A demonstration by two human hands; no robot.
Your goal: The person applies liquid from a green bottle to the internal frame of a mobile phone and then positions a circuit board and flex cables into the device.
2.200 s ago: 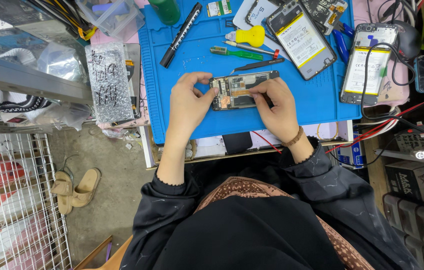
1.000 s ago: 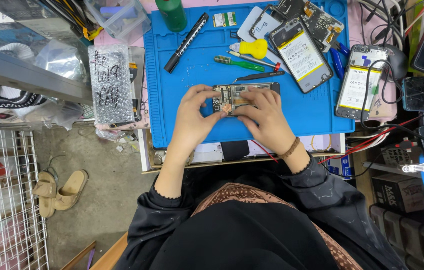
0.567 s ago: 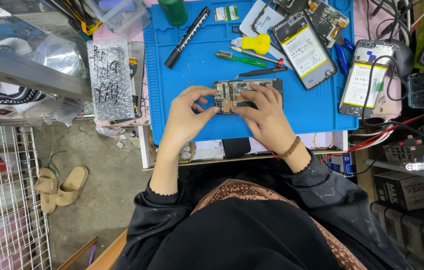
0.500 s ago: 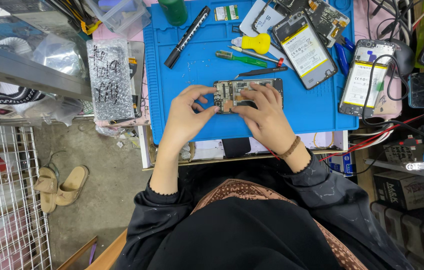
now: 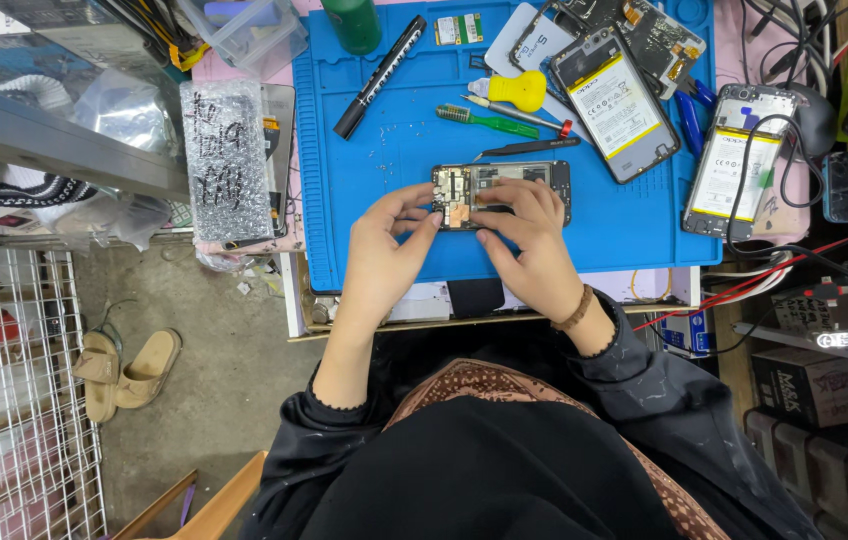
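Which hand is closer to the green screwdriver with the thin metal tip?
The right hand. It rests on the opened black phone, just below the green screwdriver. The left hand grips the phone's left end, lower and further to the left.

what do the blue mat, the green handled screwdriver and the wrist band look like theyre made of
Blue mat: probably silicone or soft rubber, matte, with moulded trays along its edges.
Green-handled screwdriver: translucent glossy plastic handle, by its shine; the slim grey shaft looks like metal.
Wrist band on the right hand: brown, seemingly beads or cord; too small to tell.
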